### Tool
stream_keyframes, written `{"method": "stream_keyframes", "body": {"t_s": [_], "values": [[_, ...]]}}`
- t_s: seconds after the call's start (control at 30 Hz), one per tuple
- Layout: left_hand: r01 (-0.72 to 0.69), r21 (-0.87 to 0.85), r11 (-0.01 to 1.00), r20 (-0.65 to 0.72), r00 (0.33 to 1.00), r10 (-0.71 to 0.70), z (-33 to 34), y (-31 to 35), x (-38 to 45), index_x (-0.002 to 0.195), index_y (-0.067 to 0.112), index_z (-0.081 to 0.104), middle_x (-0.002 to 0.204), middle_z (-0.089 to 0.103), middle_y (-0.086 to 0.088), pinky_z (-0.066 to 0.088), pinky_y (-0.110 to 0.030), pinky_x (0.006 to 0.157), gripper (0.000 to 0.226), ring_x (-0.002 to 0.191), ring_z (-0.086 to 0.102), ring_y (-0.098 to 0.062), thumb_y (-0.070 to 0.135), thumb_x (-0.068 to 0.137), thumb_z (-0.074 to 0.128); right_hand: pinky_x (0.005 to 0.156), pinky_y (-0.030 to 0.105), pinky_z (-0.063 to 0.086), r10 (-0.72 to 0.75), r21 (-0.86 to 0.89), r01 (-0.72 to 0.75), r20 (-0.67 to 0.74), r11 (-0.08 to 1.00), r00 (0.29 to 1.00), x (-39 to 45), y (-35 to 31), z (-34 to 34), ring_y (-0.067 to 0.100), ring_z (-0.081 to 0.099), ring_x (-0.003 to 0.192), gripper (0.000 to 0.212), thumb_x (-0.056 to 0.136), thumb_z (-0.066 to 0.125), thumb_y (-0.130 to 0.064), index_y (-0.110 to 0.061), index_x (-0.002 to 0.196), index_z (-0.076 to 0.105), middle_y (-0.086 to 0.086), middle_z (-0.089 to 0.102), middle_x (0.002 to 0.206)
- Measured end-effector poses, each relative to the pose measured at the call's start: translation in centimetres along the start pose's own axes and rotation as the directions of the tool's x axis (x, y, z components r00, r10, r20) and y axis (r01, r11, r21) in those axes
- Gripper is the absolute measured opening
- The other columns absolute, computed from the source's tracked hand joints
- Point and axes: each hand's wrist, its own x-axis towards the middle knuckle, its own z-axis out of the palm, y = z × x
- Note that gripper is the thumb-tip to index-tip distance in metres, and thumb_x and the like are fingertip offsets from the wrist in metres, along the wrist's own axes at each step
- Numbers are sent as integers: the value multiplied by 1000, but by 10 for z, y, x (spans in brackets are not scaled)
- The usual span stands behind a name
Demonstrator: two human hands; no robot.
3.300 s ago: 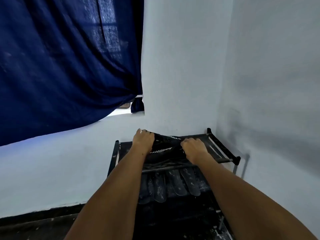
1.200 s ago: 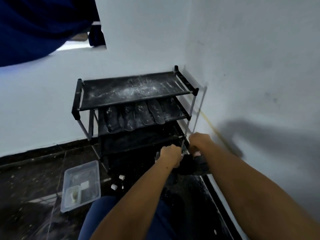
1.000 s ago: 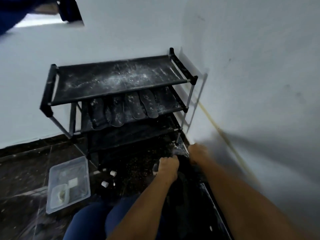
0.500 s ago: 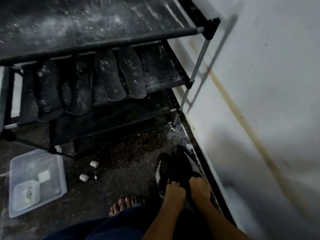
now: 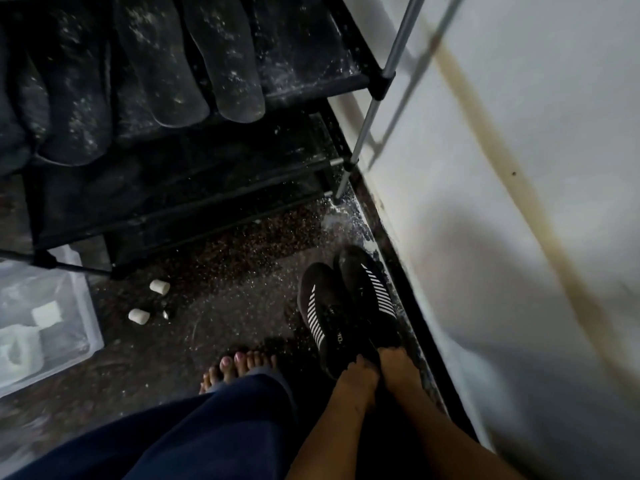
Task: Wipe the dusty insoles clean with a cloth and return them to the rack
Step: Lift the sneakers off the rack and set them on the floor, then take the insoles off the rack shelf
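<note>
Head view: both hands are down at the heels of a pair of black shoes (image 5: pixel 346 306) on the floor by the wall (image 5: pixel 519 168). The left hand (image 5: pixel 358 374) and right hand (image 5: pixel 396 363) each touch a heel; whether the fingers clasp or merely rest there, I cannot tell. This looks like clearing the shoes aside, before any wiping.

The dusty insoles (image 5: pixel 156 64) lie side by side on the middle shelf of the rack (image 5: pixel 381 81), long axes running front to back, rounded ends toward the person and overhanging the edge. Next, I judge, a cloth must be found; none shows here.
</note>
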Motion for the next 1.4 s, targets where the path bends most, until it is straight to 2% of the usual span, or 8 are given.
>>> {"method": "stream_keyframes", "body": {"t_s": [0.2, 0.47, 0.63, 0.77, 1.07, 1.17, 1.23, 1.4], "values": [[109, -367, 924, -21, 992, -125, -25, -2, -20, 136, 0, 44, 140, 43, -20, 34, -32, 104, 42, 127, 44, -34, 17, 97, 46, 98, 38, 43, 64, -38, -63, 32, 997, 997, -20, -11, -26, 25, 52, 121, 33, 92, 45, -21, -14, 123, 55, 9, 56, 129], [72, -446, 892, -343, 907, -244, -68, -23, -91, 119, 3, 58, 126, 56, -17, 41, -28, 94, 31, 114, 55, -29, 12, 89, 52, 99, 41, 40, 62, 65, -58, -62, 996, 996, -71, -43, -79, 27, 48, 126, 38, 92, 43, -21, -16, 129, 49, 7, 50, 136], [5, -483, 875, -526, 798, -295, -106, -52, -165, 96, 7, 66, 104, 67, -12, 48, -31, 86, 16, 97, 63, -24, 12, 89, 52, 92, 38, 47, -105, 104, 127, -200, 986, 974, -107, -98, -127, 28, 57, 112, 29, 90, 47, -22, -9, 114, 59, 11, 61, 119], [-42, -564, 825, -631, 666, -398, -140, -91, -230, 116, 11, 63, 119, 62, -7, 46, -25, 92, 30, 110, 58, -20, 12, 88, 54, 85, 35, 52, -231, 177, 305, -348, 936, 908, -143, -156, -174, 28, 63, 96, 21, 83, 54, -25, -11, 91, 66, 10, 67, 98], [-218, -639, 738, -763, 303, -571, -221, -174, -350, 110, 4, 66, 109, 67, -14, 37, -13, 70, 24, 106, 62, -25, 9, 89, 57, 77, 29, 55, -363, 449, 591, -496, 670, 789, -212, -277, -266, 22, 67, 81, 19, 90, 61, -17, -12, 72, 68, 6, 66, 76], [-249, -659, 710, -752, 243, -613, -248, -197, -359, 107, 4, 69, 110, 68, -14, 40, -21, 85, 22, 111, 60, -27, 14, 90, 58, 70, 24, 53, -360, 513, 572, -458, 640, 813, -202, -306, -281, 19, 67, 81, 11, 88, 63, -18, -8, 86, 68, 7, 67, 88], [-244, -676, 695, -737, 230, -636, -262, -209, -359, 98, 8, 69, 102, 67, -12, 40, -21, 83, 14, 106, 60, -24, 16, 90, 59, 69, 21, 47, -378, 492, 575, -447, 653, 811, -192, -321, -286, 18, 64, 86, 26, 86, 66, -19, -1, 105, 66, 11, 66, 97], [-215, -740, 638, -673, 205, -711, -295, -238, -340, 90, 7, 70, 94, 67, -11, 41, -23, 75, 16, 103, 61, -28, 19, 89, 60, 90, 27, 44, -338, 430, 558, -487, 710, 806, -163, -350, -293, 26, 59, 110, 33, 87, 65, -17, 4, 113, 62, 15, 64, 116]]}}
